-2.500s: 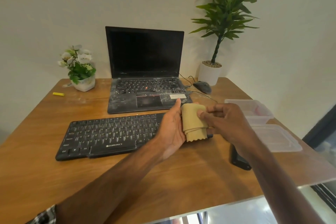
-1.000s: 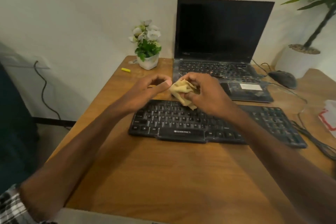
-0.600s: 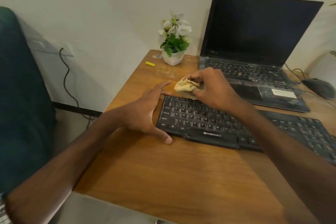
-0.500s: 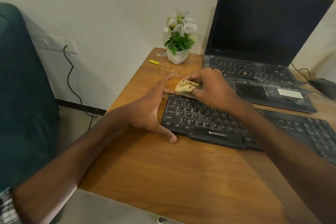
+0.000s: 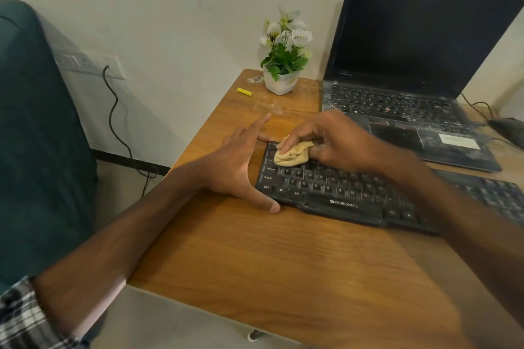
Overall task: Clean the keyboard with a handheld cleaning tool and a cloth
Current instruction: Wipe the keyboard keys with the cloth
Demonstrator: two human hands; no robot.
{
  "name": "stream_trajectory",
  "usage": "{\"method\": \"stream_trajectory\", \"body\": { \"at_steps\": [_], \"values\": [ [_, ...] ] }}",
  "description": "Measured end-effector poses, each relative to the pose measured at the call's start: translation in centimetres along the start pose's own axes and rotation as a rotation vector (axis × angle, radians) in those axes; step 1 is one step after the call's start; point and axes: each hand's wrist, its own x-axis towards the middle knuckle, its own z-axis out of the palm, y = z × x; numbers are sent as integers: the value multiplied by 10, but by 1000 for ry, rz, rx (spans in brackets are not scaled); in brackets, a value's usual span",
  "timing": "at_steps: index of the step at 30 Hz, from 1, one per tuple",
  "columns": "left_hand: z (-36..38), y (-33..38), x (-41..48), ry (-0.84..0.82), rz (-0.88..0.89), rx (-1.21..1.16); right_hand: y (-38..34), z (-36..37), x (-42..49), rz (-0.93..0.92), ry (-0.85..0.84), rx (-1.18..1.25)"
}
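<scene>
A black keyboard [image 5: 354, 195] lies on the wooden desk [image 5: 283, 258]. My right hand [image 5: 331, 142] grips a bunched tan cloth [image 5: 292, 153] and presses it onto the keys at the keyboard's far left corner. My left hand [image 5: 241, 164] braces the keyboard's left end with spread fingers: its thumb lies at the front left corner and its fingers reach round the far corner. No handheld cleaning tool is visible.
An open, dusty laptop [image 5: 411, 99] stands behind the keyboard. A small white pot of flowers [image 5: 283, 65] and a yellow stick [image 5: 244, 91] sit at the desk's far left. A mouse [image 5: 507, 129] lies at the right edge. A teal chair [image 5: 37, 150] stands left of the desk.
The cloth went from being held in the air between both hands down onto the keyboard's far left corner. My left hand let go of it and settled against the keyboard's left end.
</scene>
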Motion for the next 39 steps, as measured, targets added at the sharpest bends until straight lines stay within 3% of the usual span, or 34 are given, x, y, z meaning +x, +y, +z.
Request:
{"method": "stream_trajectory", "body": {
  "at_steps": [4, 8, 13, 24, 29, 34, 39],
  "values": [
    [-1, -2, 1, -16, -6, -7, 4, -25, -2, 11, -98, -82],
    [0, -4, 1, -22, -1, -21, -2, -15, 17, -8, 145, -62],
    [2, -6, 1, -19, 10, -7, -9, 19, 27, -64, 26, -20],
    [0, -12, 7, -36, 96, 155, 38, -20, -11, 117, -84, 195],
    [0, -13, 8, -39, 94, 141, 42, -44, -24, 117, -162, 72],
    [0, -13, 7, -14, 116, 151, 18, -25, -10, 41, 19, 38],
    [1, -15, 8, -6, 121, 174, 25, -4, -17, 30, 20, 53]
  ]
}}
